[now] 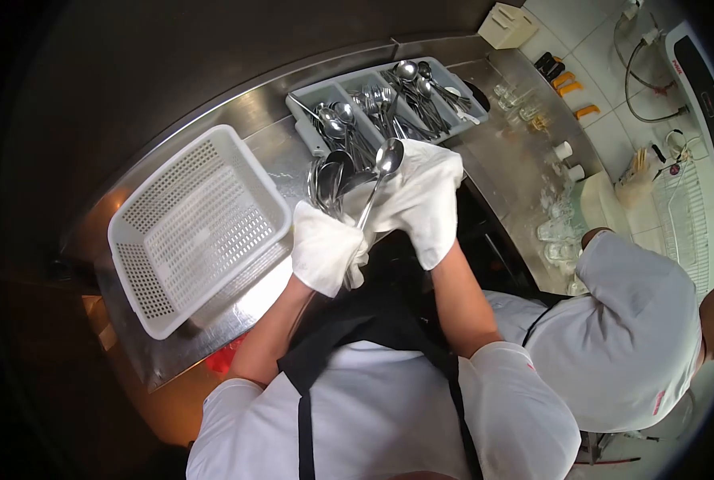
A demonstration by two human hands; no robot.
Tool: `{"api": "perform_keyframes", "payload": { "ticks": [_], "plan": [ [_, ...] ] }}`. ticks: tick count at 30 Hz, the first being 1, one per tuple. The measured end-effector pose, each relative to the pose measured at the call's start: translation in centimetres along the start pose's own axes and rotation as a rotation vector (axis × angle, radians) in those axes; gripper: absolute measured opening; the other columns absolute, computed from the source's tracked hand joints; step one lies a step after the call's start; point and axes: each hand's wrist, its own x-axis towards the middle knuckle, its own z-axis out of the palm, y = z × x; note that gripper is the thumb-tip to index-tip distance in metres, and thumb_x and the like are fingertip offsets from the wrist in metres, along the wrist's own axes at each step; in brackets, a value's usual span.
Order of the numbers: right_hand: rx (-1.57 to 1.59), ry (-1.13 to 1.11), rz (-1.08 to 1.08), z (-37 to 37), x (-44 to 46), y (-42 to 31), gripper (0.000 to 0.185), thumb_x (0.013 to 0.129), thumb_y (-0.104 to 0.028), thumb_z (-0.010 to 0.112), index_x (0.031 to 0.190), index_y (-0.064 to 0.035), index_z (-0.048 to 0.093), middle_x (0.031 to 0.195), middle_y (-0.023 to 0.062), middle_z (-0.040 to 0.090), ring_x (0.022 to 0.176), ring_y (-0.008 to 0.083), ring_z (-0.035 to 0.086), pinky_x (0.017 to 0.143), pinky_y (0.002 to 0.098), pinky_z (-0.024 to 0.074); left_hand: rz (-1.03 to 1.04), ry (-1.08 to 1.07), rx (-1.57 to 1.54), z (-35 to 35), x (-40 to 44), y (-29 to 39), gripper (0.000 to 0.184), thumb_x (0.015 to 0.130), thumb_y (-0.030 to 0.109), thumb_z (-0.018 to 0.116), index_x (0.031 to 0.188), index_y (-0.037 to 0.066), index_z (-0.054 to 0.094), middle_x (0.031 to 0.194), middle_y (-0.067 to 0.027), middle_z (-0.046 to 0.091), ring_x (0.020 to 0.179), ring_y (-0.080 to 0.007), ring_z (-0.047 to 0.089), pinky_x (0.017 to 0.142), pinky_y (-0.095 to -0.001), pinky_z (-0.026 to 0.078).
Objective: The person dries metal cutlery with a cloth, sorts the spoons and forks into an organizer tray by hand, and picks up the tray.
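Note:
White cloth (421, 172) covers both my hands, hiding most of the fingers. My left hand (329, 252) is closed through the cloth around a bundle of spoons (327, 180), their bowls pointing up and away from me. One spoon (389, 158) leans right of the bundle, its handle running down to my left hand. My right hand (431, 220) is wrapped in the cloth just behind and beside that spoon; its grip on any cutlery is hidden. Beyond my hands sits a grey divided cutlery tray (315, 142) holding spoons, forks and other cutlery.
A white perforated plastic basket (201, 216) stands to the left on the steel counter (273, 156). At right, a co-worker in a white shirt (621, 336) stands close. Glasses (561, 232) and small white cups (563, 150) line the right counter. Orange-handled tools (565, 80) hang on the wall.

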Motion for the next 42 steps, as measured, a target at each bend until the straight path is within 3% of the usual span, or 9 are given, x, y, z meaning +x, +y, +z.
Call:
{"api": "perform_keyframes", "payload": {
  "ticks": [4, 6, 8, 12, 22, 31, 35, 37, 42],
  "plan": [
    [1.129, -0.082, 0.245, 0.6, 0.7, 4.0, 0.018, 0.063, 0.002, 0.068, 0.078, 0.0011, 0.058, 0.072, 0.006, 0.058, 0.067, 0.018, 0.057, 0.062, 0.036, 0.0462, 0.006, -0.018, -0.046, 1.3, 0.7, -0.9, 0.01, 0.069, 0.023, 0.063, 0.062, 0.017, 0.06, 0.06, -0.0016, 0.059, 0.059, -0.0231, 0.061, 0.057, -0.0375, 0.042],
    [0.309, 0.27, -0.017, 2.9, 1.0, 6.2, 0.012, 0.072, -0.001, 0.068, 0.082, 0.0004, 0.06, 0.078, 0.0075, 0.062, 0.074, 0.0186, 0.061, 0.07, 0.0296, 0.047, -0.101, -0.182, -0.068, 1.4, 1.7, -0.6, 0.009, 0.071, 0.021, 0.065, 0.065, 0.015, 0.064, 0.063, -0.0032, 0.062, 0.062, -0.0226, 0.063, 0.06, -0.0365, 0.046],
    [1.326, 0.223, 0.534, 7.1, 1.6, 8.0, 0.004, 0.086, -0.001, 0.058, 0.087, -0.0004, 0.062, 0.084, 0.0088, 0.064, 0.079, 0.022, 0.063, 0.078, 0.031, 0.0488, -0.397, 0.099, -0.673, 5.9, 0.1, -1.0, 0.005, 0.073, 0.016, 0.068, 0.073, 0.011, 0.069, 0.069, -0.0061, 0.066, 0.066, -0.0232, 0.065, 0.065, -0.0362, 0.05],
    [1.474, 0.033, 0.751, 10.4, 0.3, 8.2, 0.02, 0.095, -0.009, 0.047, 0.102, 0.002, 0.062, 0.098, 0.0071, 0.065, 0.096, 0.0176, 0.06, 0.084, 0.0305, 0.0473, -0.095, 0.472, -0.524, 7.9, 1.7, -1.4, 0.01, 0.077, 0.006, 0.07, 0.087, 0.004, 0.073, 0.08, -0.0108, 0.071, 0.074, -0.0232, 0.068, 0.071, -0.0361, 0.053],
    [0.976, -0.775, 0.765, 9.4, 6.0, 9.9, 0.023, 0.094, -0.013, 0.048, 0.104, 0.0023, 0.061, 0.1, 0.0102, 0.065, 0.081, 0.018, 0.065, 0.073, 0.0332, 0.0531, -0.877, 0.592, -1.1, 10.4, -0.5, -0.7, 0.013, 0.095, 0.009, 0.058, 0.092, -0.003, 0.063, 0.088, -0.0113, 0.067, 0.073, -0.0116, 0.062, 0.06, -0.0275, 0.052],
    [2.16, -0.549, 0.452, 9.9, 1.5, 15.9, 0.041, 0.097, -0.034, 0.054, 0.125, -0.0035, 0.053, 0.119, 0.0119, 0.062, 0.112, 0.0263, 0.061, 0.098, 0.0419, 0.05, -0.994, 0.413, -0.997, 8.3, 0.6, -2.6, 0.024, 0.091, 0.012, 0.053, 0.07, 0.001, 0.058, 0.057, -0.0085, 0.055, 0.051, -0.0206, 0.056, 0.051, -0.0343, 0.045],
    [1.718, -0.325, 0.797, 10.2, -0.2, 12.5, 0.04, 0.091, -0.023, 0.066, 0.124, -0.0044, 0.055, 0.119, 0.0103, 0.062, 0.111, 0.0238, 0.062, 0.099, 0.0374, 0.0519, -0.343, -0.066, 0.171, 5.2, 1.0, -2.6, 0.008, 0.087, 0.003, 0.052, 0.079, -0.001, 0.052, 0.068, -0.0069, 0.054, 0.057, -0.0208, 0.051, 0.048, -0.0354, 0.043],
    [1.26, -0.288, 0.496, 10.3, 1.0, 10.1, 0.032, 0.083, -0.016, 0.072, 0.11, -0.0051, 0.057, 0.103, 0.0082, 0.063, 0.098, 0.0207, 0.063, 0.084, 0.0324, 0.0533, -0.559, 0.032, -0.825, 8.1, -0.3, -3.4, 0.008, 0.084, 0.0, 0.053, 0.076, -0.001, 0.054, 0.07, -0.0051, 0.055, 0.062, -0.019, 0.053, 0.05, -0.0342, 0.044],
    [0.749, 0.038, -0.113, 12.4, 0.5, 11.0, 0.017, 0.075, -0.007, 0.074, 0.084, -0.0034, 0.06, 0.078, 0.0059, 0.064, 0.072, 0.0189, 0.065, 0.065, 0.0301, 0.0529, -0.786, 0.211, -0.895, 4.1, 4.4, 0.5, 0.006, 0.065, 0.0, 0.056, 0.059, 0.0, 0.056, 0.052, -0.0102, 0.05, 0.046, -0.0203, 0.056, 0.045, -0.0304, 0.043]
  ]
}}
